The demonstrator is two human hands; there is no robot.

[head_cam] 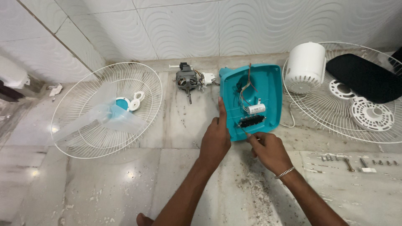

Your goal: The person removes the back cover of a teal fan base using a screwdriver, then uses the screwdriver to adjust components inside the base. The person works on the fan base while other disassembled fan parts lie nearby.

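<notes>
The teal housing (268, 90) lies open, showing wires, capacitor (255, 109) and switch block (251, 121). Left hand (215, 140) rests open-fingered on its edge; right hand (270, 150) pinches a thin tool, its tip hard to make out.

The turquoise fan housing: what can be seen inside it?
Inside the turquoise fan housing lie a white capacitor, a black switch block and red and black wires. Anything beneath these parts is covered.

The teal plastic fan housing (268, 88) lay open side up on the marble floor (125, 180), showing red and black wires, a white cylindrical capacitor (255, 109) and a black switch block (251, 121) (near its lower edge).
</notes>
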